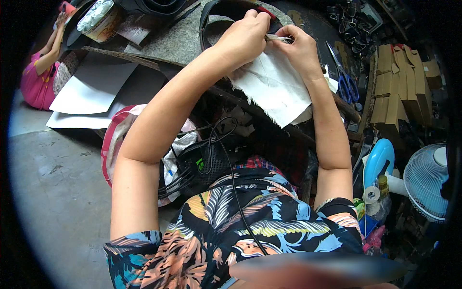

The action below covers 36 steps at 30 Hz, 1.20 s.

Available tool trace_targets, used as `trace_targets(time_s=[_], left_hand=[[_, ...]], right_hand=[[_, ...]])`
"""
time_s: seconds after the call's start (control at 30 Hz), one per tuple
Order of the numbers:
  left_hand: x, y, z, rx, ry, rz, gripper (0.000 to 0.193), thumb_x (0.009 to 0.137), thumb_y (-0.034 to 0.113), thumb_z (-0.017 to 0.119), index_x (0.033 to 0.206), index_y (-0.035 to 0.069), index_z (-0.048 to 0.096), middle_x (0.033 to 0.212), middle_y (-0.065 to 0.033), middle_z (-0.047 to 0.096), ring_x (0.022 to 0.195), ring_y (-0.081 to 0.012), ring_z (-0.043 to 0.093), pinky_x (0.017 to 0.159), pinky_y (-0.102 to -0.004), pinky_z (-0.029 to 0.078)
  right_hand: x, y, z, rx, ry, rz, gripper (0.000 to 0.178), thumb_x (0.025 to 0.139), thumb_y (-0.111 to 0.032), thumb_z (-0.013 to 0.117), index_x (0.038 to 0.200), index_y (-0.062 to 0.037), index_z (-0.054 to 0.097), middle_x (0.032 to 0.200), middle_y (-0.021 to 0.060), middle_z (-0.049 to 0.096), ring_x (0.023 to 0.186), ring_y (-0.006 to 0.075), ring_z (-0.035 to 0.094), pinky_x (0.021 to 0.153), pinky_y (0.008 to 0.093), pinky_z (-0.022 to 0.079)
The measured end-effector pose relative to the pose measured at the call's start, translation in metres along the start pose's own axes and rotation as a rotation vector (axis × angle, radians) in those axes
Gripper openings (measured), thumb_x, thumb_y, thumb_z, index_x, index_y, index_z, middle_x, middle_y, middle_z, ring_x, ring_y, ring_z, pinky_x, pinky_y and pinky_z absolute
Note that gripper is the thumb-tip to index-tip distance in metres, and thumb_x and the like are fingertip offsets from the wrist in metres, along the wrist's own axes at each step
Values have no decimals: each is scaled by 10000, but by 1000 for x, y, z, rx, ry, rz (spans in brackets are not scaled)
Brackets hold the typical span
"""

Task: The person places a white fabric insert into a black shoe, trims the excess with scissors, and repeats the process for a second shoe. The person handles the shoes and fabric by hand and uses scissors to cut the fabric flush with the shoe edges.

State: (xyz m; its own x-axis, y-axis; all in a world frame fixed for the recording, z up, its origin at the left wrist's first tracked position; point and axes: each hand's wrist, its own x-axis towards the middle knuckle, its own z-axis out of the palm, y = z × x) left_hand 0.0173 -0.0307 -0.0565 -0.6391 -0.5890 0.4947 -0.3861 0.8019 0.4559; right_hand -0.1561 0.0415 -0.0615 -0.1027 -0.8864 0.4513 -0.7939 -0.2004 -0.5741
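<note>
A white cloth (275, 89) with frayed edges hangs over the near edge of the work table, its upper end gathered between my hands. My right hand (299, 50) pinches a folded, pale bit of it between thumb and fingers. Close beside it, my left hand (246, 34) is closed, knuckles up; what its fingers hold is hidden. Behind my left hand a black curved strap (204, 26) with some red at its far side stands on the table. Scissors (345, 82) with blue handles lie right of my right hand.
A grey stone slab (180, 41) and a foil-topped tub (98, 24) are at the far left. White sheets (91, 86) stick out below. Cardboard boxes (402, 86) and a blue fan (428, 180) stand at right. A black cable (233, 178) crosses my lap. Another person (41, 79) sits far left.
</note>
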Motion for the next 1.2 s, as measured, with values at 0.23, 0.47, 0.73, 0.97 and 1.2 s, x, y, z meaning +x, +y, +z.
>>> trace_targets(time_s=[0.23,0.47,0.73,0.97,1.2], left_hand=[[21,-10,17,168,-128,-92,189,861,95,624,1016,-11,646,908,-264,707,905,-422,707,806,-485,572],[23,-6,18,158,-52,-146,209,891,133,555,990,-6,675,906,-258,707,909,-421,700,824,-501,560],[15,-6,23,149,-36,-104,216,963,180,510,1072,44,638,926,-236,694,908,-415,684,825,-504,537],[-3,-15,22,29,-53,-91,358,896,148,632,1250,92,626,1116,-156,642,1018,-364,659,891,-449,535],[-13,2,30,374,-57,91,409,937,136,577,1345,141,604,1066,-127,606,979,-300,656,837,-418,556]], right_hand=[[1,9,3,-9,41,87,246,816,-225,811,933,-34,710,887,101,727,721,214,696,693,328,549],[16,21,8,50,120,248,363,774,-296,803,964,-13,675,876,141,717,754,236,685,699,349,538],[40,42,13,75,-36,243,243,824,-168,712,1001,-6,671,824,68,695,717,113,623,667,276,501],[39,58,13,508,-122,471,115,910,-75,639,977,1,695,864,30,704,748,90,630,699,228,504],[37,49,2,745,-16,599,283,950,-301,635,983,-32,717,865,35,713,724,86,624,684,219,495]])
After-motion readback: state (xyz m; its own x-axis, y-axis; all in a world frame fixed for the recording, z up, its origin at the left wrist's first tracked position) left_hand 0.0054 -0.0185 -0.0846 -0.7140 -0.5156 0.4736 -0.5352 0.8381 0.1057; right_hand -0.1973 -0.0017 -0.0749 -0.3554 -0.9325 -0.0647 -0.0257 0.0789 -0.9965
